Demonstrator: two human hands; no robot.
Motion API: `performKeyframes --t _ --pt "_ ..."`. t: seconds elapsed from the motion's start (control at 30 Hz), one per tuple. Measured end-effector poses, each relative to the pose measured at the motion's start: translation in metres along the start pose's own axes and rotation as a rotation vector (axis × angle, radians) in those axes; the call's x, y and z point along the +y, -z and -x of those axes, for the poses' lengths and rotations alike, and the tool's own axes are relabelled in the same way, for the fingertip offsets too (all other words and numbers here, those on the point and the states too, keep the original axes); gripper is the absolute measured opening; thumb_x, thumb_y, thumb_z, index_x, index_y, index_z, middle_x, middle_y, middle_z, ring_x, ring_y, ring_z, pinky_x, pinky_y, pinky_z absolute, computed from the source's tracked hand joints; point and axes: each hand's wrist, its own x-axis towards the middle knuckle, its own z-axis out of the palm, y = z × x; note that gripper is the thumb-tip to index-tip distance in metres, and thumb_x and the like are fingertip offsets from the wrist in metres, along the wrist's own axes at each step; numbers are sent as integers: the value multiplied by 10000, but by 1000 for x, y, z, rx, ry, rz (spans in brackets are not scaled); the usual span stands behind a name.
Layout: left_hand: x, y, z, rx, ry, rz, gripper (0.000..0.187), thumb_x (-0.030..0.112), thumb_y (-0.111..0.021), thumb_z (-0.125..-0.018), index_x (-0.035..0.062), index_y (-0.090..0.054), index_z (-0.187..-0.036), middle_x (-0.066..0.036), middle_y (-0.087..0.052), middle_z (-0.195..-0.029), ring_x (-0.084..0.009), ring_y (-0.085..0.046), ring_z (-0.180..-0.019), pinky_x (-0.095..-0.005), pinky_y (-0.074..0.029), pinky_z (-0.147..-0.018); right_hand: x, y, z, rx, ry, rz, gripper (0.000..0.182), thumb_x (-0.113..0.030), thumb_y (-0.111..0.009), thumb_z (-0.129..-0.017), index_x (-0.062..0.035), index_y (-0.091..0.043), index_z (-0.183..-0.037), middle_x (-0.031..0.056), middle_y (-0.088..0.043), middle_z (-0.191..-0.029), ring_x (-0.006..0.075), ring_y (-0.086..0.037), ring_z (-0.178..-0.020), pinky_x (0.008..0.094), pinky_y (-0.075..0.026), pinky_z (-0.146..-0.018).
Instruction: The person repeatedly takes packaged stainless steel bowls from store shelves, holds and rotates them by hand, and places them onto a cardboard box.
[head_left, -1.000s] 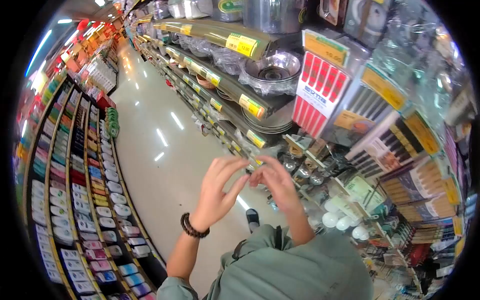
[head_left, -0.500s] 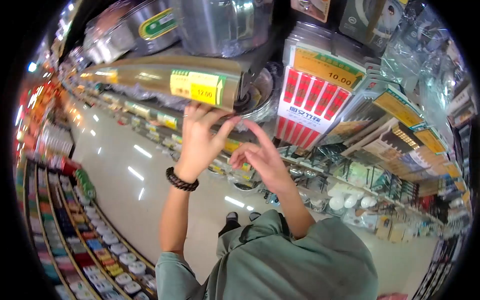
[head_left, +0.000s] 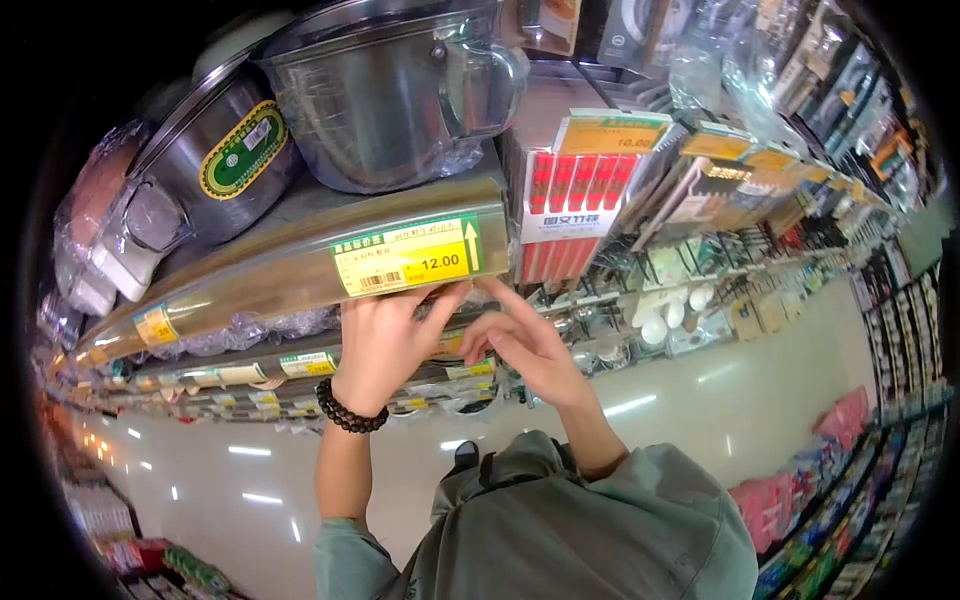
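My left hand (head_left: 385, 345), with a dark beaded bracelet (head_left: 350, 410) on its wrist, reaches up to the shelf's edge. Its fingertips meet the lower edge of the clear label strip (head_left: 230, 275), just below a yellow and green price tag (head_left: 405, 257) reading 12.00. The thumb is stretched out apart from the fingers. Close on the right is my right hand (head_left: 530, 355), its index finger pointing up to the strip's lower corner near my left thumb. The other right fingers are loosely bent, and nothing shows in them.
Plastic-wrapped metal pots (head_left: 390, 105) stand on the shelf above the strip. To the right hang red-and-white chopstick packs (head_left: 575, 200) and other packaged utensils. Lower shelves carry more price tags (head_left: 307, 364). A shiny aisle floor (head_left: 640, 430) lies below, with goods shelves opposite.
The view has shifted closer to the pots and the 12.00 tag, which now look larger. Both hands stay at the strip's lower edge in much the same pose.
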Motion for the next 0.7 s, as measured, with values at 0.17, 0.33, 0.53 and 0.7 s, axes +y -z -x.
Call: performKeyframes --t 0.17,0.33,0.53,0.7 --pt "-3 8 -4 12 -108 -92 166 198 -779 -823 112 -773 -965 -66 -719 -843 -274 -685 -750 -385 -535 -673 -8 -27 1 66 -7 -54 681 -79 -469 -1046 -72 -106 -1622 162 -650 -959 216 -630 -880 354 -497 -814" --pt "-17 6 8 -15 -221 -182 186 100 -711 -834 98 -749 -1016 -66 -711 -1041 -258 -684 -828 -378 -529 -720 -3 -56 -7 229 47 -99 595 -80 -469 -1051 -100 -184 -1573 120 -615 -1034 184 -622 -922 317 -497 -783" --pt "-8 13 19 166 -327 -76 240 17 -693 -741 27 -713 -980 -48 -699 -1093 -219 -676 -884 -373 -517 -764 15 -68 8 434 166 -226 480 -112 -439 -1065 -102 -279 -1517 145 -561 -1228 218 -600 -1091 359 -516 -840" --pt "12 26 22 180 -428 91 183 -24 -682 -800 -26 -693 -983 -108 -699 -1058 -273 -681 -927 -401 -522 -816 19 -64 40 532 166 -208 476 -136 -466 -1059 -107 -305 -1507 133 -547 -1261 216 -582 -1131 384 -522 -859"
